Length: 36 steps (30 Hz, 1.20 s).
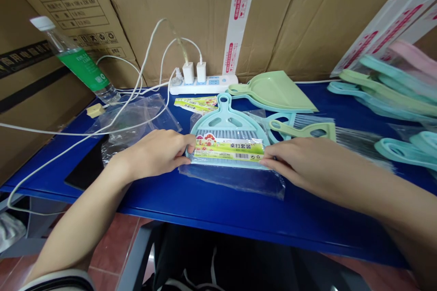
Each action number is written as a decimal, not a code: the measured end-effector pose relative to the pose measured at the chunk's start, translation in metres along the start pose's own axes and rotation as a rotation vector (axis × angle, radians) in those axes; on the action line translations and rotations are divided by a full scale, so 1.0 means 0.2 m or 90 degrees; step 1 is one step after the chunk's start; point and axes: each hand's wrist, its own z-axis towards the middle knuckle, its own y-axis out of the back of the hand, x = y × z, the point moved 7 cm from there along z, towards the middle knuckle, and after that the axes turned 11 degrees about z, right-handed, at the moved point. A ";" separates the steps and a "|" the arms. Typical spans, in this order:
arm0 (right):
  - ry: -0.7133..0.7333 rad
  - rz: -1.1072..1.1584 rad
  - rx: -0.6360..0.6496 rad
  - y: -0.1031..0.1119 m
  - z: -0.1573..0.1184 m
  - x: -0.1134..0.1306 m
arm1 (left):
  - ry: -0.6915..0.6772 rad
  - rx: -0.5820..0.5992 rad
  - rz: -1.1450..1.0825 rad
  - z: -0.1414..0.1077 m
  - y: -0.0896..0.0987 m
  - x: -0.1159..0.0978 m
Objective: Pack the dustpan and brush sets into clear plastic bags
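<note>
A light blue dustpan and brush set [225,120] lies on the blue table in a clear plastic bag [235,179], its handle pointing away from me. Across its front runs a green and white printed label [230,148] with mushroom pictures. My left hand [159,152] pinches the left edge of the set by the label. At the opposite edge, my right hand [290,157] pinches the right end the same way. The bag's loose open end spreads towards me below the set.
Green dustpans [276,91] and loose brushes [307,131] lie behind and right. More bagged sets [392,84] are piled at far right. A power strip [205,85] with white cables, a water bottle [82,66] and empty bags [136,113] occupy the left and back. Cardboard boxes [191,4] wall the rear.
</note>
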 end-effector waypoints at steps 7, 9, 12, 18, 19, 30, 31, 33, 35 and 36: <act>-0.073 -0.116 0.061 -0.02 0.05 0.03 | -0.124 -0.065 -0.038 -0.02 0.02 -0.05; -0.063 -0.117 0.053 -0.02 0.05 0.04 | -0.133 -0.073 -0.047 -0.02 0.02 -0.05; -0.067 -0.123 0.058 -0.02 0.05 0.04 | -0.133 -0.078 -0.050 -0.02 0.02 -0.05; -0.134 -0.149 0.113 -0.02 0.06 0.05 | -0.091 -0.078 -0.041 0.00 -0.01 -0.04; -0.144 -0.147 0.124 -0.02 0.06 0.05 | -0.088 -0.078 -0.038 0.00 -0.01 -0.04; -0.141 -0.141 0.110 -0.03 0.06 0.04 | -0.027 -0.038 -0.013 0.03 -0.01 -0.04; -0.132 -0.142 0.102 -0.03 0.06 0.04 | -0.021 -0.032 -0.014 0.03 -0.01 -0.04; -0.116 -0.143 0.087 -0.02 0.06 0.05 | -0.015 -0.031 -0.008 0.03 -0.01 -0.04; -0.107 -0.139 0.077 -0.02 0.05 0.04 | -0.010 -0.038 0.009 0.03 0.00 -0.03; -0.105 -0.138 0.075 -0.02 0.05 0.04 | -0.005 -0.041 0.016 0.03 0.00 -0.03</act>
